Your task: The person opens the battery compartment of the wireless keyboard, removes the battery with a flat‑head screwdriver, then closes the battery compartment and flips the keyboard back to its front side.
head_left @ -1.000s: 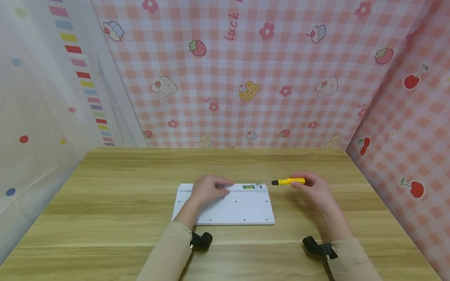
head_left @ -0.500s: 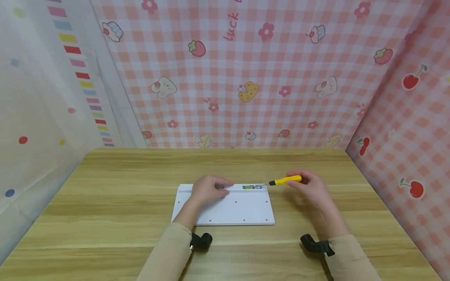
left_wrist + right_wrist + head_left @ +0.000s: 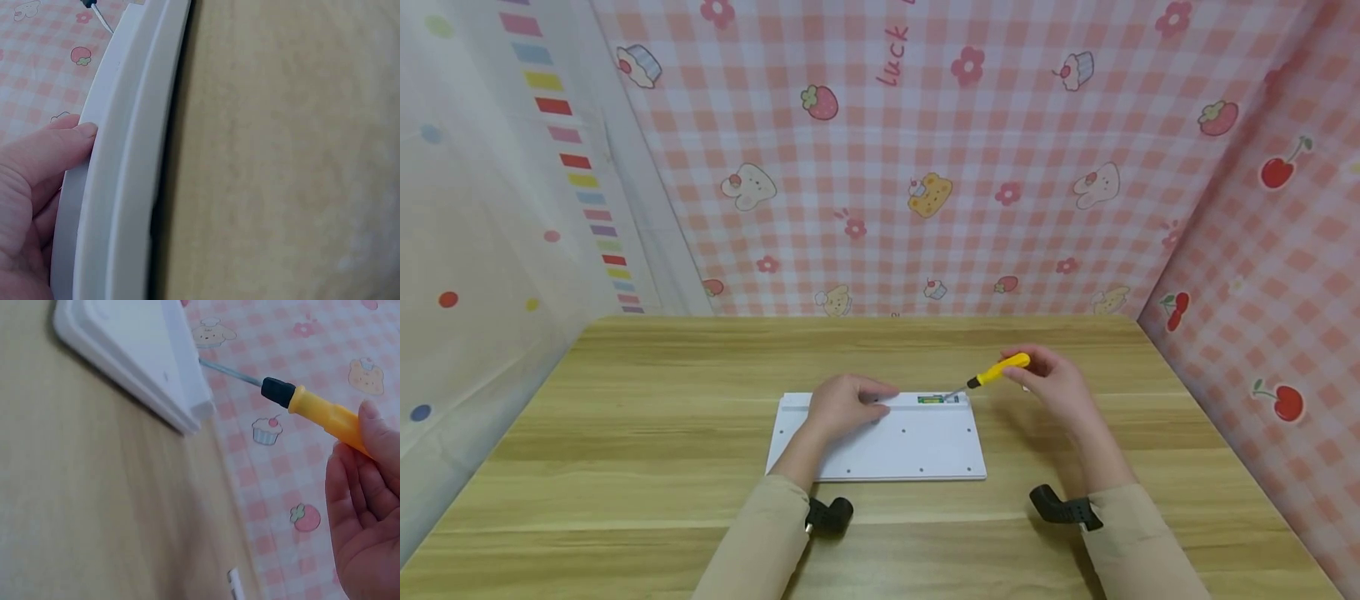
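Observation:
A white keyboard (image 3: 917,446) lies face down on the table, small dark screw spots dotting its back. Near its far right corner an open battery compartment shows a green and yellow battery (image 3: 930,400). My left hand (image 3: 842,406) rests on the left part of the back, thumb and forefinger apart; the left wrist view has the thumb against the raised ridge (image 3: 119,144). In my right hand (image 3: 1052,383) a yellow screwdriver (image 3: 1003,368) is pinched by the handle. Its shaft slants down left, the tip right at the battery's right end in the head view.
The wooden table (image 3: 662,533) reaches back to a pink checked cloth (image 3: 880,167). A small white piece (image 3: 235,584) lies below the right hand in the right wrist view. Black wrist cameras sit on both sleeves.
My right hand has moved left and up, tilting the screwdriver more steeply, and its tip has shifted from the compartment's far edge to the battery's end. The left hand has stayed put.

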{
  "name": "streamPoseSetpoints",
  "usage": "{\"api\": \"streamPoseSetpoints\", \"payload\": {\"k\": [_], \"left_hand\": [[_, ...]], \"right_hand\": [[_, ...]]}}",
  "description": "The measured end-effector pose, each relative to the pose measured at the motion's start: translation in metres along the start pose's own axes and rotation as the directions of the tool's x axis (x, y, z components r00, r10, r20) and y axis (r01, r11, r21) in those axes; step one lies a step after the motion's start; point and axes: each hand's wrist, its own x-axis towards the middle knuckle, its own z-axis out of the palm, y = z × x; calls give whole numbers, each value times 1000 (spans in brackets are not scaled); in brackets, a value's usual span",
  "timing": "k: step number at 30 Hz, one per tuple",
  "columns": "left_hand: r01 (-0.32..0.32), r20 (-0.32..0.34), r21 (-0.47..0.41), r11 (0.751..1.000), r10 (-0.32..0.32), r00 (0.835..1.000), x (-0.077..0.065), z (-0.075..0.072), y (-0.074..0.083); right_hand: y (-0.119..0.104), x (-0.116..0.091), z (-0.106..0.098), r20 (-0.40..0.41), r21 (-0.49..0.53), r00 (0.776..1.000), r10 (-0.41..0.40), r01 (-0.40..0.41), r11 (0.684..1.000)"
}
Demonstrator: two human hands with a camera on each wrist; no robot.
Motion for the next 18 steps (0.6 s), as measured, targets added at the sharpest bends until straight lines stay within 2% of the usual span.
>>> {"api": "streamPoseSetpoints", "payload": {"k": [10,18], "left_hand": [[-7,4,-6,1000,7,1000,0,-1,-1],[-9,0,1,1000,9,1000,-1,-1,0]], "right_hand": [[-28,11,14,47,-53,984,-171,173,983],[-43,17,26,92,-89,972,-216,224,971]]}}
